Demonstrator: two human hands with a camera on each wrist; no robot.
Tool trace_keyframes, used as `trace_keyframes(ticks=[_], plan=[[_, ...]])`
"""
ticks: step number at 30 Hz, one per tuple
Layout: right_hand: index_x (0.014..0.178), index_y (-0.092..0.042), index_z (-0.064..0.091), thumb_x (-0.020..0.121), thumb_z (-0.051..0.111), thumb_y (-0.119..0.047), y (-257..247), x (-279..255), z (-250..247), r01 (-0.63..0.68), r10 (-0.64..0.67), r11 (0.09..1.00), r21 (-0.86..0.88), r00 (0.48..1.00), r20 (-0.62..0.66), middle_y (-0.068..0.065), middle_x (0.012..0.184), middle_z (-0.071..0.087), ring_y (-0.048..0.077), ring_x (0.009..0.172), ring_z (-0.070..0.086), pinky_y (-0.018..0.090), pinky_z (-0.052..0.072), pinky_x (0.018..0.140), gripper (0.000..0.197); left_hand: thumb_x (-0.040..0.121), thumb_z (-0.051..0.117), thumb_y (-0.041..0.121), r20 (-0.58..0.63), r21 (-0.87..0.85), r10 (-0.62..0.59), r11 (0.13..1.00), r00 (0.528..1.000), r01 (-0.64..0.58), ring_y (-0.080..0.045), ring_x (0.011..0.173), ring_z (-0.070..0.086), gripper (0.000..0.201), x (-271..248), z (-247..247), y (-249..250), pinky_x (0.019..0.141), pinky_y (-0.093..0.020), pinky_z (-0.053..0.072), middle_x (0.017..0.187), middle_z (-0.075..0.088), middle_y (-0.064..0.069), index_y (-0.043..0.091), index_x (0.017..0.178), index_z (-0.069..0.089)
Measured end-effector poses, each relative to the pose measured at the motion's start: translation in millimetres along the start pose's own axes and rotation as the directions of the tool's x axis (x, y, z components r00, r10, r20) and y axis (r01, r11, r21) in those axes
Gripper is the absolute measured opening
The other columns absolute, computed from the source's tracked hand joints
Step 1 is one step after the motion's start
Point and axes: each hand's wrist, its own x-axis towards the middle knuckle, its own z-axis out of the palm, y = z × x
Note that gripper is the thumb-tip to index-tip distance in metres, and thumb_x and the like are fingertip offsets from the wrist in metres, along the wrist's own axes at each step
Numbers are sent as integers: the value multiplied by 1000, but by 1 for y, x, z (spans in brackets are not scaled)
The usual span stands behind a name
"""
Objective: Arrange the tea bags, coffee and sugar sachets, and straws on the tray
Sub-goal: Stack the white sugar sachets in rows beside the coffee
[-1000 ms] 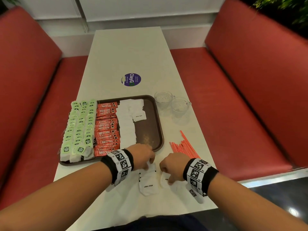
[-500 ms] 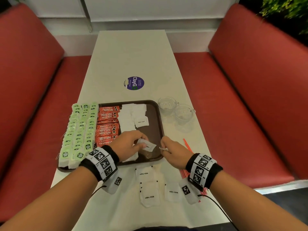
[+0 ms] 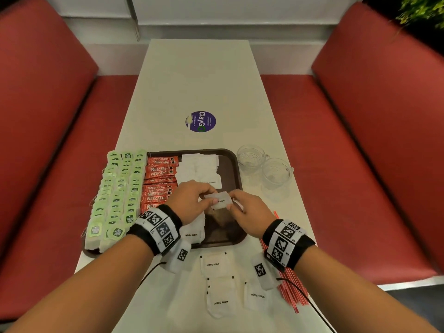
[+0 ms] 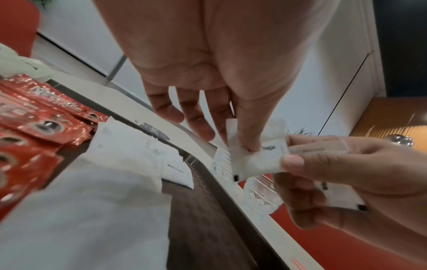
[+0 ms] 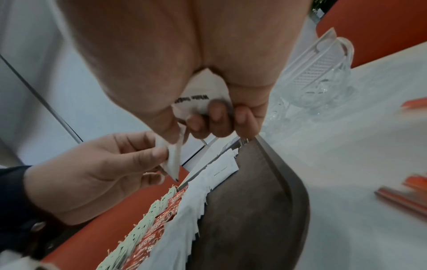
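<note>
A brown tray (image 3: 232, 174) holds rows of green tea bags (image 3: 117, 188), red coffee sachets (image 3: 159, 179) and a column of white sugar sachets (image 3: 199, 167). Above its bare right part, my left hand (image 3: 212, 198) and right hand (image 3: 230, 203) both pinch one white sugar sachet (image 3: 220, 200) between them. In the left wrist view my left thumb presses that sachet (image 4: 254, 160). The right wrist view shows a second sugar sachet (image 5: 198, 96) tucked in my right palm under curled fingers. Red straws (image 3: 292, 293) lie on the table, partly under my right wrist.
Three loose sugar sachets (image 3: 213, 263) lie on the white table (image 3: 199, 75) between the tray and the near edge. Two glass cups (image 3: 276, 174) stand right of the tray. A round purple sticker (image 3: 200, 121) is further back. Red benches (image 3: 336, 145) flank the table.
Both hands have risen from the loose sachets at the table's near edge and moved forward over the tray, where they now meet on one sugar sachet.
</note>
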Motion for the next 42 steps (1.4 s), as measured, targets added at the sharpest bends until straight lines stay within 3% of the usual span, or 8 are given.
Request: trace_keyframes(ticks=[2, 7, 16, 23, 27, 33, 37, 42], plan=[[123, -19, 48, 101, 53, -24, 1, 3, -3, -98, 99, 992, 74, 995, -11, -2, 113, 62, 12, 104, 57, 27, 45, 86, 24, 94, 66, 34, -12, 63, -74, 995, 997, 75, -9, 85, 57, 13, 20, -3, -5, 72, -25, 40, 93, 67, 10, 28, 103, 71], [98, -16, 38, 97, 47, -11, 5, 7, -8, -139, 142, 978, 154, 990, -10, -3, 69, 45, 10, 58, 40, 27, 35, 56, 10, 89, 71, 37, 51, 232, -236, 948, 970, 219, -15, 90, 61, 14, 64, -4, -17, 81, -32, 51, 100, 68, 5, 28, 100, 70], [93, -17, 40, 98, 47, -15, 16, 9, -12, -158, 158, 977, 144, 987, 16, 2, 70, 46, 15, 62, 41, 33, 36, 60, 8, 78, 79, 47, 119, 445, -290, 871, 949, 210, -24, 108, 58, 49, 102, -1, -20, 91, -35, 48, 116, 56, -2, 23, 115, 58], [87, -17, 45, 98, 48, -16, 18, 11, -19, -180, 181, 968, 173, 983, 12, -2, 70, 48, 13, 64, 43, 30, 37, 64, 11, 87, 61, 60, 88, 458, -225, 874, 970, 161, -28, 115, 57, 68, 120, 22, 0, 92, -37, 46, 125, 60, -11, 9, 131, 52], [91, -17, 50, 99, 50, -19, 19, 13, -23, -166, 166, 971, 171, 986, 15, 5, 78, 63, 23, 73, 61, 37, 51, 69, 9, 84, 66, 52, 79, 493, -300, 841, 951, 224, -30, 111, 59, 61, 126, 30, -1, 87, -37, 48, 122, 60, -12, 9, 126, 53], [93, -27, 56, 98, 61, -27, 25, 17, -21, -73, 75, 996, 54, 996, -48, -6, 97, 56, 6, 89, 54, 10, 39, 74, 7, 84, 68, 46, 92, 486, -303, 845, 949, 222, -29, 108, 60, 53, 126, 27, -8, 82, -34, 46, 117, 63, -11, 9, 121, 56], [97, -27, 61, 96, 64, -29, 26, 19, -23, -79, 82, 995, 66, 995, -53, -9, 96, 60, 5, 88, 56, 15, 41, 73, 3, 88, 64, 52, 90, 382, -241, 905, 966, 190, -24, 104, 58, 45, 116, 14, -2, 86, -35, 47, 110, 62, -4, 15, 113, 60], [100, -23, 55, 99, 60, -26, 27, 21, -27, -133, 149, 981, 139, 982, -112, -5, 91, 66, 8, 75, 61, 19, 50, 67, 6, 96, 52, 54, 65, 7, -12, 1000, 998, 11, -12, 85, 60, 36, 89, -6, 18, 74, -29, 45, 92, 66, 5, 23, 97, 68]])
